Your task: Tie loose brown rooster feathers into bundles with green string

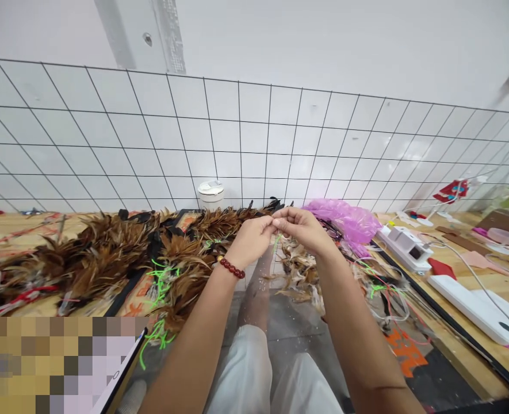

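My left hand (252, 237), with dark red beads on its wrist, meets my right hand (301, 229) above the middle of the glass tabletop. Fingers and thumbs on both sides are pinched together, tip to tip. Whatever is between them is too small or hidden to name. A bit of green string (276, 242) shows just under the fingertips; I cannot tell whether it is held. Beneath the right hand lie loose pale brown feathers (299, 270). Left of my hands are bundles of brown feathers (185, 287), with bright green strings (163, 282) among them.
A longer heap of brown feathers (103, 247) covers the left side. Behind stand a white lidded container (211, 195) and a black wire grid (254, 121). To the right lie a pink plastic bag (344, 221), a white power strip (405, 247) and a cable. A phone-like screen (122, 368) is lower left.
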